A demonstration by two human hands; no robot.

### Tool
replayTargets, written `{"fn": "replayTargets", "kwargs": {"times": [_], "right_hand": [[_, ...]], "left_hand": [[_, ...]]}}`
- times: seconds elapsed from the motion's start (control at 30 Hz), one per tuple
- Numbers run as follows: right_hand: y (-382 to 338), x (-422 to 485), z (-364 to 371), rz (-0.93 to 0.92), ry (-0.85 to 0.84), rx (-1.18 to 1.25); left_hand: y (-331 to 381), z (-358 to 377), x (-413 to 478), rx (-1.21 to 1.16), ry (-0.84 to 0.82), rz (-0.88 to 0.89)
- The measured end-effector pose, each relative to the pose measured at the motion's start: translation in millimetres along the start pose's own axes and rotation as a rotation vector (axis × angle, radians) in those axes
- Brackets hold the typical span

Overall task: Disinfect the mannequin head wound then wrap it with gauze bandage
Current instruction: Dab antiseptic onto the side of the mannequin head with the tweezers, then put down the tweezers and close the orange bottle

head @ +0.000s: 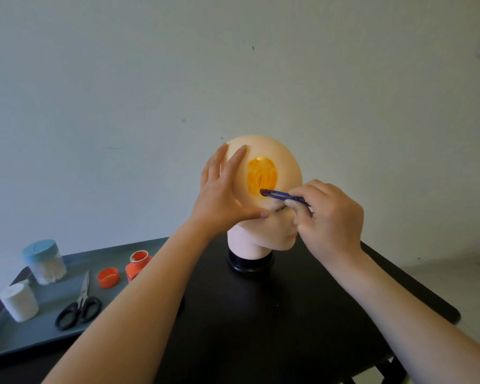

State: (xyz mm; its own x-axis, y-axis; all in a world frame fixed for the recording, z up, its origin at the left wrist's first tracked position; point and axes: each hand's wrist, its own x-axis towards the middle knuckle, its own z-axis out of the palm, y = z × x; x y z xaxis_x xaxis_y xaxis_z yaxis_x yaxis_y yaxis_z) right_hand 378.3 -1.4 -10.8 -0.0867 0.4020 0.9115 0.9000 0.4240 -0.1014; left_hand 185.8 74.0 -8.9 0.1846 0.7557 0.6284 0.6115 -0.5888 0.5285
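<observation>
Head view: the peach plastic mannequin head (287,164) stands on the black table (261,314). The left hand (225,187) presses flat, fingers straight, against its side, and the right hand (330,217) pinches thin blue tweezers (281,194), tip at the orange-stained wound patch (262,173). Judged: disinfecting well along, wrapping not begun; the white gauze roll (19,302) sits on the grey tray (11,339) beside black-handled scissors (79,309) and an open orange bottle (138,263), with the left forearm across that reach.
</observation>
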Motion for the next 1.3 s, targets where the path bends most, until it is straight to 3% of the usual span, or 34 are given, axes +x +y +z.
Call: {"fn": "replayTargets", "kwargs": {"times": [0.2,0.33,0.63,0.83,1.07,1.3], "right_hand": [[-10.9,-2.7,4.8,0.41,-0.014,0.374],[-14.8,-4.8,8.4,0.529,-0.033,0.451],[-46.8,-23.6,20.3,0.498,-0.083,0.469],[-85.2,-52.3,57.7,0.419,-0.288,0.463],[-118.2,-69.9,104.2,0.418,-0.484,0.313],[-131.9,-71.9,128.8,0.475,-0.533,0.288]], "left_hand": [[7.4,-5.1,-1.8,0.089,-0.033,-0.034],[12.2,-8.1,-1.6,0.23,-0.11,-0.077],[-16.0,-49.3,-49.4,0.232,-0.049,-0.082],[-50.7,-91.0,-92.2,0.215,-0.037,-0.222],[-82.4,-112.4,-129.5,0.217,0.152,-0.392],[-103.2,-103.9,-151.1,0.238,-0.039,-0.572]]}}
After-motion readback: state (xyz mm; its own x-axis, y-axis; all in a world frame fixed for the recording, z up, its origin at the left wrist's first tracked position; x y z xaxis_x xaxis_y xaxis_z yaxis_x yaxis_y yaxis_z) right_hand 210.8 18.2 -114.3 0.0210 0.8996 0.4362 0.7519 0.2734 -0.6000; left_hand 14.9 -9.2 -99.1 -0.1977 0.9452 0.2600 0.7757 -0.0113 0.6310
